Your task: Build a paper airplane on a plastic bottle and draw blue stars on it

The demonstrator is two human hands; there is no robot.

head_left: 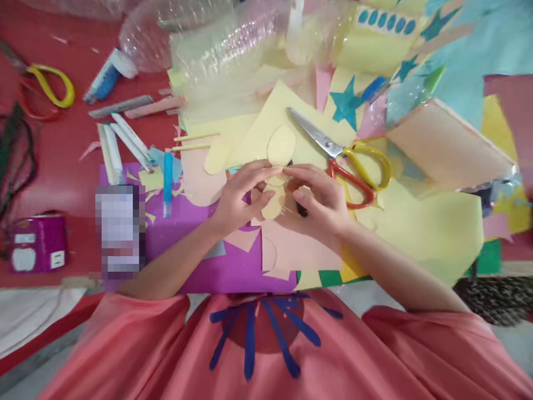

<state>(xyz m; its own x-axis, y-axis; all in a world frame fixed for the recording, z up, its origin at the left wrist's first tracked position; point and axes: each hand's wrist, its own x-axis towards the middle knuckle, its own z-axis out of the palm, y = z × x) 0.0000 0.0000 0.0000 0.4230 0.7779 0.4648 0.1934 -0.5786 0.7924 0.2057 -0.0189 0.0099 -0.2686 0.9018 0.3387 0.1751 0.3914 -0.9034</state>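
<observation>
Between my fingertips is a pale yellow paper cutout [281, 145], made of rounded oval shapes with dark outlines. My left hand [240, 195] pinches its left side near the narrow middle. From the other side, the fingers of my right hand [322, 200] pinch the same spot, partly hiding it. A lower rounded part of the yellow paper shows below my fingers. Scissors [334, 150] with yellow and red handles lie open just right of my right hand. Beneath the hands lies a pale pink sheet [303, 250] with a curved pencil line.
Purple paper [187, 239] and yellow sheets [433, 239] cover the table. Left are white markers [129, 141], a blue marker [167, 183], a blurred-out phone [120, 230], a purple box [39, 244] and other scissors [52, 83]. Plastic wrap [233, 44] and blue stars [346, 103] lie behind.
</observation>
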